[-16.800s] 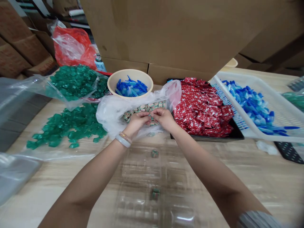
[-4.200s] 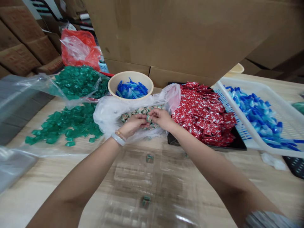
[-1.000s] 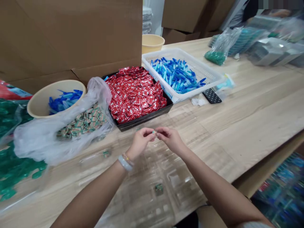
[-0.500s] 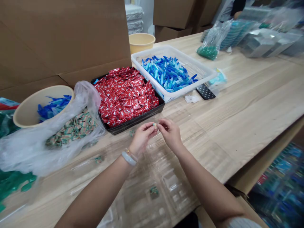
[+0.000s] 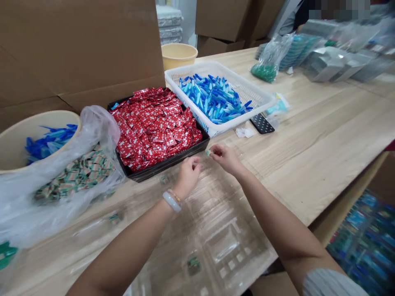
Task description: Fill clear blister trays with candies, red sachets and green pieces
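Observation:
My right hand (image 5: 227, 158) pinches a small green-and-white packet (image 5: 208, 153) just in front of the black tray (image 5: 173, 161) of red sachets (image 5: 154, 125). My left hand (image 5: 188, 176) is beside it with fingers curled; whether it holds anything is hidden. Both hands hover over clear plastic blister trays (image 5: 222, 242) on the wooden table (image 5: 324, 135). Small green packets sit in the trays (image 5: 193, 265), (image 5: 164, 179), (image 5: 115, 218). A clear bag (image 5: 61, 185) of the same green-and-white packets (image 5: 74, 174) lies to the left.
A cream bowl (image 5: 18, 139) of blue pieces sits at the left, and a white basket (image 5: 262, 96) of blue tubes stands behind the tray. Cardboard boxes (image 5: 80, 45) stand behind. A dark remote-like object (image 5: 262, 123), another bowl (image 5: 179, 54) and bagged goods (image 5: 271, 61) lie farther back. The table edge drops at the right.
The view has swung right. My hands left the bag of packets and came over the clear trays; now they have parted, the right hand carrying the small packet to the right.

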